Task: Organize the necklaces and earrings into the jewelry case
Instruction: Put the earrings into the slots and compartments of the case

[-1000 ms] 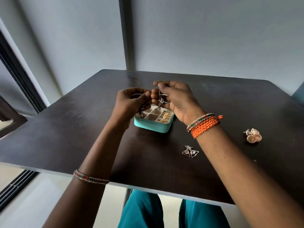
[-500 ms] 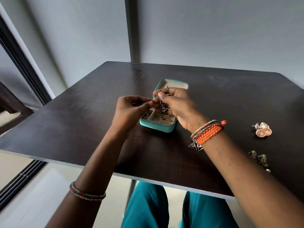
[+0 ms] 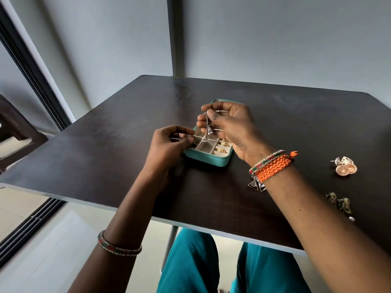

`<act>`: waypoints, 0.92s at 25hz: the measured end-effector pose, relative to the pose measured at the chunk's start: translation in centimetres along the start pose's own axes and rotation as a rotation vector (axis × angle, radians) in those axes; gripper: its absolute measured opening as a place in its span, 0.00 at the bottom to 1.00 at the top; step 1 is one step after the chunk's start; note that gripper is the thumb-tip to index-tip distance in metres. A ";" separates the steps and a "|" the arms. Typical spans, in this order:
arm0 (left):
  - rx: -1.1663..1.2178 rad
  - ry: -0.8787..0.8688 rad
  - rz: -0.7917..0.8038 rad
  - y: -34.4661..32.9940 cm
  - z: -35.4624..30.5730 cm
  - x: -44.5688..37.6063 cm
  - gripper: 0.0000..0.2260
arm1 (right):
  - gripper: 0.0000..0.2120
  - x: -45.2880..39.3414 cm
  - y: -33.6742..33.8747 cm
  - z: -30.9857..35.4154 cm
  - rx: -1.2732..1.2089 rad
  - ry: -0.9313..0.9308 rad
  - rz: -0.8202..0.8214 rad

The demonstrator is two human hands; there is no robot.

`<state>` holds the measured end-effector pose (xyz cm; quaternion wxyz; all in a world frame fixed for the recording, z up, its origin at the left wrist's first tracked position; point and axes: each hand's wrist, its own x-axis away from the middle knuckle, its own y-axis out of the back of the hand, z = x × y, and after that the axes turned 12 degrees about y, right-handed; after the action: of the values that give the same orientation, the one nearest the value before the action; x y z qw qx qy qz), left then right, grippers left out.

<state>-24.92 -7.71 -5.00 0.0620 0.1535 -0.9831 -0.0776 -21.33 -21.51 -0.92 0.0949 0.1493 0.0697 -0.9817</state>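
Your right hand [image 3: 230, 127], just above the centre of the frame, pinches the top of a thin silver dangling piece of jewellery [image 3: 207, 129] between thumb and forefinger, the other fingers curled. The piece hangs straight down, ending in small pale beads over the compartments of the open teal jewelry case [image 3: 208, 159]. Whether it is a necklace or a long earring is too small to tell. Your left hand [image 3: 169, 144], just left of the case, has its fingers curled with thumb and forefinger tips pressed together at the case's left edge; something tiny may be pinched there, but you cannot tell from this view.

The case sits at the centre of the dark brown wooden table [image 3: 105, 161], its lid open behind your right hand. Its beige interior is split into small square sections; the right-hand ones hold gold-coloured earrings [image 3: 221, 150].

On the table at the right edge of the frame lie a pair of round rose-gold earrings [image 3: 346, 167], and below them a pair of dull bronze ornate earrings [image 3: 339, 205]. A pair of silver triangular earrings [image 3: 257, 185] shows partly beneath your right wrist, which wears an orange woven bracelet [image 3: 273, 167].

The table stands against plain grey walls [image 3: 275, 39], with a dark-framed window [image 3: 27, 66] along the left of the frame and pale floor [image 3: 42, 240] below it.
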 end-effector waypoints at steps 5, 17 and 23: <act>0.004 0.016 -0.063 0.2 0.4 -0.1 0.09 | 0.09 0.2 -1.6 0.2 0.004 0.043 0.028; 0.025 0.008 -0.036 0.3 0.5 -0.3 0.10 | 0.08 0.7 -1.9 -1.4 0.259 0.004 0.089; 0.053 0.012 -0.030 0.2 0.6 -0.5 0.10 | 0.03 0.4 -1.2 -1.6 0.697 0.153 0.101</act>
<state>-24.60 -7.28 -5.59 0.0629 0.1701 -0.9821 -0.0517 -21.45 -20.11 -2.46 0.0813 0.2493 -0.2699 -0.9265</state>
